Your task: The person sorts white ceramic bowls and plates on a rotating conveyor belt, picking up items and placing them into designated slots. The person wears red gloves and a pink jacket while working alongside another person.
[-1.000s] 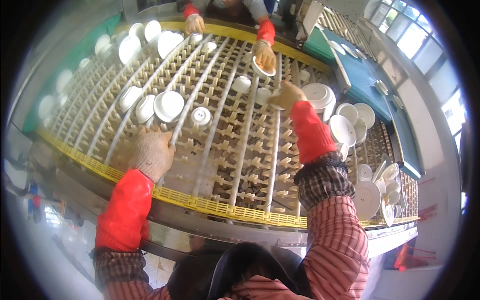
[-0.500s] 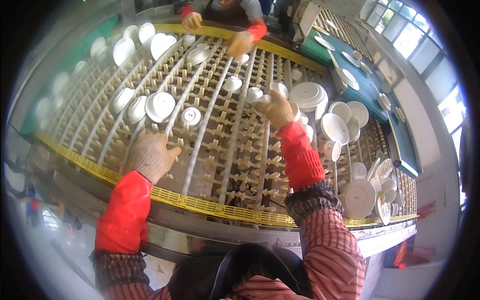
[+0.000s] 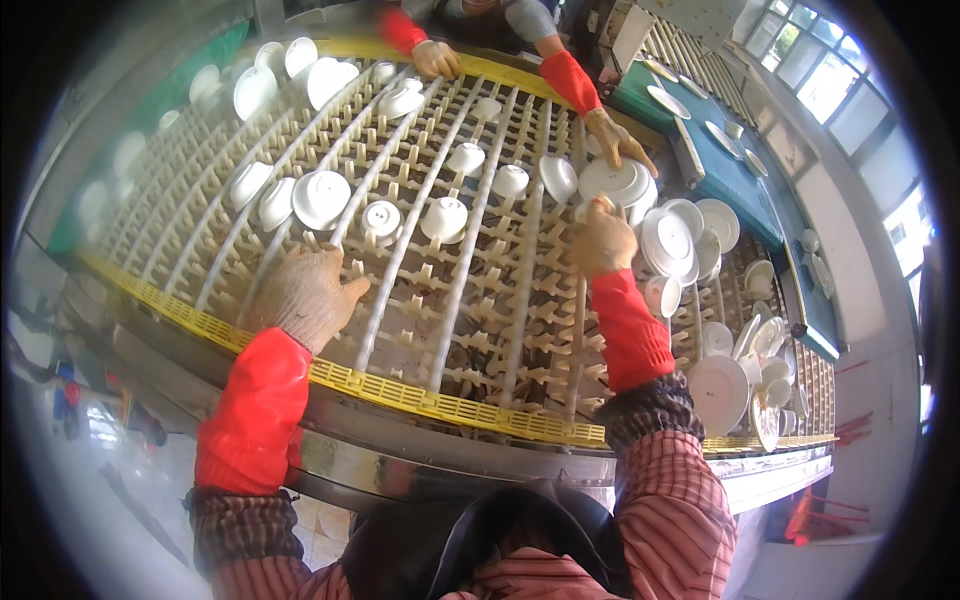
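Observation:
My left hand (image 3: 308, 290), in a tan work glove with a red cuff, lies over the pegs of the conveyor (image 3: 480, 330), thumb spread and nothing held. Just beyond it are a white saucer-shaped dish (image 3: 321, 199), a cup (image 3: 277, 204) and a small bowl (image 3: 381, 221). My right hand (image 3: 603, 240), gloved alike, reaches to the near side of a stacked large plate (image 3: 612, 180). Its fingers are bent together, and whatever they hold is hidden. Left of it a white bowl (image 3: 558, 178) leans on the pegs. An upturned cup (image 3: 445, 219) sits between my hands.
Opposite, a co-worker's gloved hand (image 3: 618, 138) touches the large plate; the other hand (image 3: 436, 59) rests by the far yellow edge. Dishes crowd the right side near a big plate (image 3: 718, 395). A green belt (image 3: 735, 180) carries plates. The yellow rail (image 3: 400, 398) borders my side.
My right hand has moved right, from the cups to the large plates. An upturned cup now stands mid-conveyor. The co-worker's hand has shifted over to the plates. My left hand has barely moved.

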Demonstrator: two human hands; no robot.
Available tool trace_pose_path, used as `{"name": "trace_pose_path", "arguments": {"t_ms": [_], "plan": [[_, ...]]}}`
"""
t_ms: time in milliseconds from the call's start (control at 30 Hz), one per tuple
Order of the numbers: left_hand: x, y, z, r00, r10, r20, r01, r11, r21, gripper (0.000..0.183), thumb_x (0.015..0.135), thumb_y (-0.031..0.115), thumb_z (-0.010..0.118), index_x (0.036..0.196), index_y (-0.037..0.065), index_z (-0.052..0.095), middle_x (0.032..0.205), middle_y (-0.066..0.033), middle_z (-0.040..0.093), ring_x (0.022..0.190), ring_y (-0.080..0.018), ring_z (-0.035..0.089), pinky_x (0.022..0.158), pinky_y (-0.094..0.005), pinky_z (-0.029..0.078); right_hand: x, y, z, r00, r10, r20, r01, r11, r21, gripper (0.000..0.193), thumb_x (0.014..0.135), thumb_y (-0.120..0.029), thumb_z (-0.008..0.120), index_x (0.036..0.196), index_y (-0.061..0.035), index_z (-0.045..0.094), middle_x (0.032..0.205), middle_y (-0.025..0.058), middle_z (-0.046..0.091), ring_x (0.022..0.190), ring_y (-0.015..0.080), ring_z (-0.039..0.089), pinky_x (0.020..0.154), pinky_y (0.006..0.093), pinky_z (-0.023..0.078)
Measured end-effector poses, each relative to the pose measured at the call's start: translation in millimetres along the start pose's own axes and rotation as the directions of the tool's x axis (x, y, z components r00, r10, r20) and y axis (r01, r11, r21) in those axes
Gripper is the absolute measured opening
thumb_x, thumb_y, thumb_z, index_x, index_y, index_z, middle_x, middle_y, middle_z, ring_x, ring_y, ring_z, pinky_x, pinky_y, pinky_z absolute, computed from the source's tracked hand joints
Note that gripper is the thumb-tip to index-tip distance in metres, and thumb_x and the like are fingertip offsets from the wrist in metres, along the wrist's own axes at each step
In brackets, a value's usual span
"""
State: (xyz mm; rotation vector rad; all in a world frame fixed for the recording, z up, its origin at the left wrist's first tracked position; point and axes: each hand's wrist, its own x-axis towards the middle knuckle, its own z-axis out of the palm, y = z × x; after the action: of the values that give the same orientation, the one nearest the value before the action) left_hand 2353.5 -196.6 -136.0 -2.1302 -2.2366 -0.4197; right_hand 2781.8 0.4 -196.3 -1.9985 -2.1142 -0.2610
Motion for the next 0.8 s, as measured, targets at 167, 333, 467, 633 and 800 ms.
{"name": "trace_pose_path", "arguments": {"t_ms": [167, 333, 467, 633, 800], "plan": [[-3, -1, 12, 0.989, 0.135, -0.066, -0.13, 0.989, 0.069, 0.047, 0.095, 0.042, 0.084, 0.097, -0.004, 0.073, 0.098, -0.0255, 0.075, 0.103, -0.0453, 0.072, 0.097, -0.0548, 0.059, -23, 8, -23, 0.995, 0.093, 0.026, -0.091, 0.812, 0.576, 0.054, 0.104, -0.031, 0.077, 0.148, -0.0018, 0.067, 0.114, 0.0193, 0.082, 0.105, 0.0321, 0.08, 0.092, 0.0443, 0.064], [0, 0, 17, 0.993, 0.118, 0.028, -0.119, 0.992, 0.045, 0.046, 0.095, 0.036, 0.083, 0.108, -0.007, 0.073, 0.114, -0.0289, 0.074, 0.116, -0.0468, 0.069, 0.106, -0.0529, 0.055, -48, -54, -53, 0.939, -0.021, 0.344, -0.311, -0.48, 0.82, 0.043, 0.114, -0.022, 0.07, 0.147, 0.0043, 0.067, 0.127, 0.0144, 0.077, 0.115, 0.0277, 0.075, 0.1, 0.038, 0.063], [2, -6, 27, 0.993, 0.117, 0.001, -0.116, 0.987, 0.109, 0.054, 0.096, 0.037, 0.082, 0.122, -0.01, 0.072, 0.132, -0.0329, 0.071, 0.128, -0.0483, 0.067, 0.115, -0.052, 0.051, -46, -29, -67, 0.998, 0.05, -0.025, -0.016, 0.68, 0.733, 0.05, 0.104, -0.042, 0.08, 0.127, 0.0021, 0.074, 0.106, 0.0217, 0.081, 0.098, 0.0334, 0.079, 0.093, 0.0422, 0.064], [3, -7, 49, 0.974, 0.169, -0.152, -0.131, 0.963, 0.234, 0.042, 0.095, 0.033, 0.081, 0.105, -0.007, 0.073, 0.113, -0.0301, 0.075, 0.113, -0.049, 0.07, 0.102, -0.056, 0.056, -37, 55, -66, 0.986, 0.104, -0.134, -0.107, 0.994, -0.015, 0.089, 0.088, -0.046, 0.088, 0.155, 0.003, 0.056, 0.138, 0.0253, 0.076, 0.134, 0.0414, 0.071, 0.128, 0.0567, 0.039], [1, 32, 16, 0.992, -0.035, 0.122, 0.02, 0.991, 0.13, 0.048, 0.102, 0.034, 0.073, 0.125, -0.008, 0.075, 0.144, -0.0401, 0.067, 0.142, -0.0566, 0.058, 0.125, -0.0569, 0.045, -12, 99, -73, 0.884, 0.388, 0.263, -0.38, 0.921, -0.083, 0.106, 0.081, -0.056, 0.092, 0.163, -0.0026, 0.052, 0.161, 0.0206, 0.064, 0.154, 0.037, 0.057, 0.133, 0.0559, 0.034]]}}
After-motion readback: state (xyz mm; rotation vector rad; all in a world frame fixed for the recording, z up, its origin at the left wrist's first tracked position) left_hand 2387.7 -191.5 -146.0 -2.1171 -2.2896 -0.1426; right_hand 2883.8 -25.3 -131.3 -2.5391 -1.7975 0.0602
